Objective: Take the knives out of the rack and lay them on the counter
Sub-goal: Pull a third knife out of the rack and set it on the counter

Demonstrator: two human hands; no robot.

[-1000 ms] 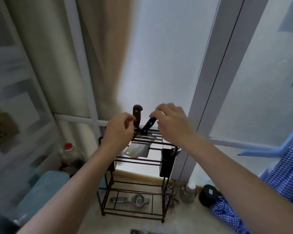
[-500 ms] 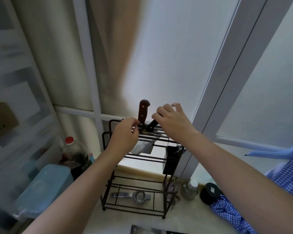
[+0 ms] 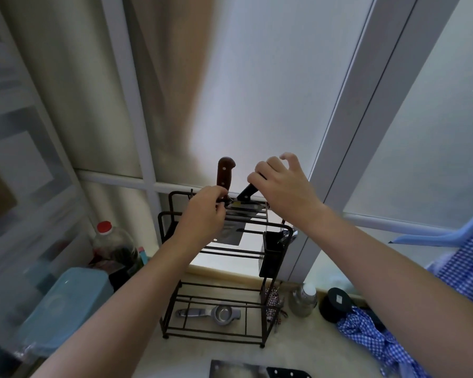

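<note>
A dark wire rack [image 3: 175, 309] stands on the pale counter [image 3: 298, 347] by the window. Two knives sit in its top slots: one with a brown wooden handle [image 3: 225, 171] standing upright, and one with a black handle [image 3: 247, 191] leaning right. A cleaver blade [image 3: 230, 234] hangs below the slots. My right hand [image 3: 281, 186] grips the black handle, with its outer fingers lifted. My left hand [image 3: 204, 211] pinches the rack's top bars next to the knives. Another knife [image 3: 260, 371] lies flat on the counter at the bottom edge.
A metal squeezer [image 3: 210, 313] lies on the rack's bottom shelf and a black cup [image 3: 273, 252] hangs on its right side. A red-capped bottle [image 3: 112, 246] and blue box [image 3: 58, 304] stand left. A shaker [image 3: 303, 298], black lid [image 3: 336, 304] and checked cloth [image 3: 366, 331] sit right.
The view has tilted and the rack sits lower in it. My right hand has shifted along the black handle and lifted its outer fingers. My left hand stays at the rack's top.
</note>
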